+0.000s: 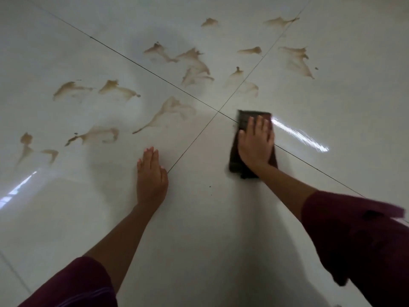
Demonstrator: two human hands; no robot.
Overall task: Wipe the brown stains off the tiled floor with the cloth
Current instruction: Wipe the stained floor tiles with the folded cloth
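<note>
A dark folded cloth (245, 120) lies flat on the glossy white tiled floor (221, 218), just right of where two grout lines cross. My right hand (255, 144) presses down on the cloth with its fingers spread, palm flat. My left hand (151, 176) rests flat on the bare tile to the left, fingers together, holding nothing. Several brown stains smear the floor beyond both hands: one (170, 109) close to the crossing, a large one (194, 67) further up, others at the far left (73, 89) and far right (297, 60).
Dark grout lines (155, 73) cross near the cloth. Bright window reflections streak the tile right of the cloth (303, 136) and at the left edge (17, 189). My dark red sleeves fill the lower corners.
</note>
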